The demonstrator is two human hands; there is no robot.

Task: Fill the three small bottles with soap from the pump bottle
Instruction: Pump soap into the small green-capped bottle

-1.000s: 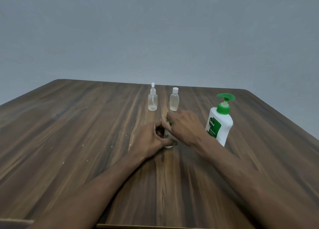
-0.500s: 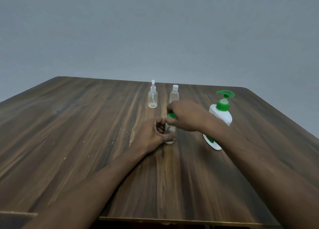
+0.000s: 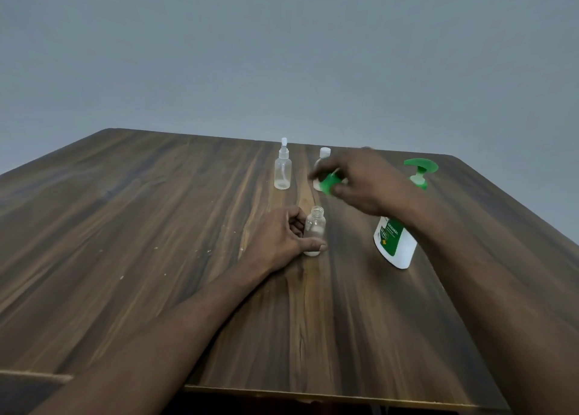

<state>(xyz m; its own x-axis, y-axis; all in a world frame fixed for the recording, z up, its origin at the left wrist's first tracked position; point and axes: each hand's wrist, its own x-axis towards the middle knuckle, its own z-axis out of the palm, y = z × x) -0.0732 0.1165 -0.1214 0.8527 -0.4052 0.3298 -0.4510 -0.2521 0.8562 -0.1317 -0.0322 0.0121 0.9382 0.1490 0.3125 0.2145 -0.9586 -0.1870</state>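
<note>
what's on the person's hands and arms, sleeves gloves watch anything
Nothing worn shows. The left hand and right hand are gloveless; the left forearm and right forearm are bare to the frame edge, no sleeves in view. No watch or bracelet at either wrist. The right hand is blurred, so rings are uncertain.

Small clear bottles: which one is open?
The nearest clear plastic bottle, gripped by the left hand; the spray-topped bottle and white-capped bottle behind it are closed.

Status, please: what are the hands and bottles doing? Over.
Left hand grips the open small bottle. Right hand holds a green cap aloft. Pump bottle stands partly behind right forearm.
</note>
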